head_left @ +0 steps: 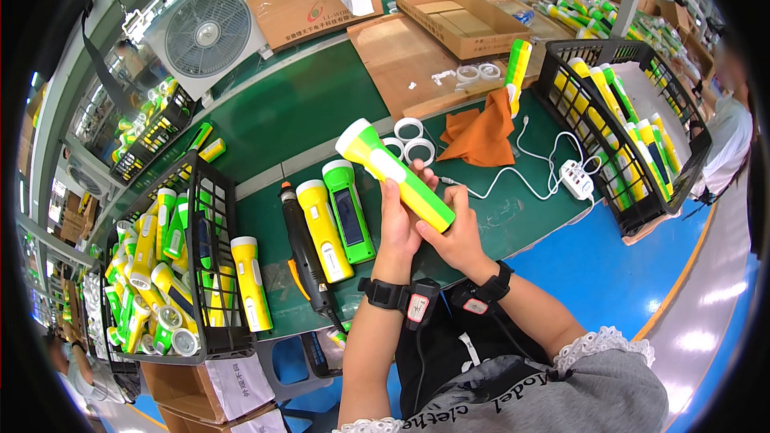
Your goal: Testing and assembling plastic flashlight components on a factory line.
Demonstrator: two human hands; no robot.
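Note:
A yellow and green flashlight (399, 174) is held tilted over the table, its white-rimmed head up and to the left. My left hand (399, 220) is closed round the middle of its body from below. My right hand (459, 228) grips the tail end, fingers bent round it. A white charging cable (479, 193) ends close beside my fingers; whether it is plugged into the flashlight I cannot tell. Left of my hands lie a green flashlight with a dark panel (349, 216), a yellow flashlight (324, 232) and a black electric screwdriver (303, 248).
A black crate (210, 273) heaped with flashlights stands at the left, one flashlight (251, 282) beside it. Another filled crate (622, 192) stands at the right. White rings (419, 151), an orange cloth (477, 135) and a white USB hub (576, 180) lie on the green table (513, 212).

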